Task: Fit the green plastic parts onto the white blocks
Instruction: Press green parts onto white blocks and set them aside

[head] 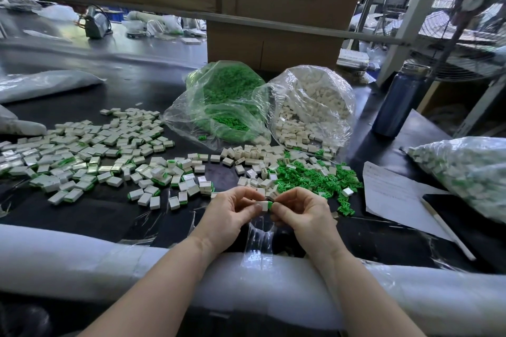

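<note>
My left hand (232,209) pinches a white block (263,205) just above the table's near edge. My right hand (301,210) pinches a green plastic part (270,204) against the block's right end. Behind the hands lies a loose heap of green parts (315,178), with bare white blocks (254,157) mixed in. A wide spread of white blocks with green edges (90,156) covers the left of the table. Two open clear bags stand at the back, one with green parts (227,90) and one with white blocks (315,101).
A dark blue bottle (399,101) stands at the right. A sheet of paper (394,194) with a pen (446,230) lies right of the heap, beside a filled clear bag (465,169). White foam padding (109,254) runs along the near edge. Cardboard boxes (273,44) rise behind.
</note>
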`<state>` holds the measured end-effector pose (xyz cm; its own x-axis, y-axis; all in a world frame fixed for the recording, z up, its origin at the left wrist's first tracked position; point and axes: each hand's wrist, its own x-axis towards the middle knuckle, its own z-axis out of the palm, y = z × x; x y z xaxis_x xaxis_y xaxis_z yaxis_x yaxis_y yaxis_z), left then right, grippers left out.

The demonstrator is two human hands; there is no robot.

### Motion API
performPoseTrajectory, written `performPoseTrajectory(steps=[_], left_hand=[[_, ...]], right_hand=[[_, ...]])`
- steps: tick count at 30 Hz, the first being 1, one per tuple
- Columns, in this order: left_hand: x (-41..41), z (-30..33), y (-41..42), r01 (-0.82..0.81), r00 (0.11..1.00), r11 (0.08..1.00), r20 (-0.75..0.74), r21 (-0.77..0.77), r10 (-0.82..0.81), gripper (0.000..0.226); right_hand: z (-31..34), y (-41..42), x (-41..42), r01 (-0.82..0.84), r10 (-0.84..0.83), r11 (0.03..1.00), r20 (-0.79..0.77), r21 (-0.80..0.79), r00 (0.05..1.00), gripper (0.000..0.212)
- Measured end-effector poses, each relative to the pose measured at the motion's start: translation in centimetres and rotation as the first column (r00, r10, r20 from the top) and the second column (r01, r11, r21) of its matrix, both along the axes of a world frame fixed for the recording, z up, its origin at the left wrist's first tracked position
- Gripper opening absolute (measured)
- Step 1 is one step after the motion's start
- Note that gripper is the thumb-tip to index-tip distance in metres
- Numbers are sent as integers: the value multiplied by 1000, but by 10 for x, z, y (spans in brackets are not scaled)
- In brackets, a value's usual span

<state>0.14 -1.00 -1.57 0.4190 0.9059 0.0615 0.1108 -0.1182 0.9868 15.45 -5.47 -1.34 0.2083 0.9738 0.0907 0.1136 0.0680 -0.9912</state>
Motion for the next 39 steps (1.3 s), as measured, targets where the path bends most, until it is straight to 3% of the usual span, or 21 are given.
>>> performPoseTrajectory(steps=[29, 39], left_hand=[[0, 1, -2, 87, 994, 996, -72, 8, -86, 15], [2, -3, 1, 27, 996, 998, -81, 57, -23, 10]], right_hand=[[1, 0, -1, -132, 135, 991, 97, -29, 986, 18], [-1, 3, -2, -88, 91, 995, 82, -37, 992, 12]])
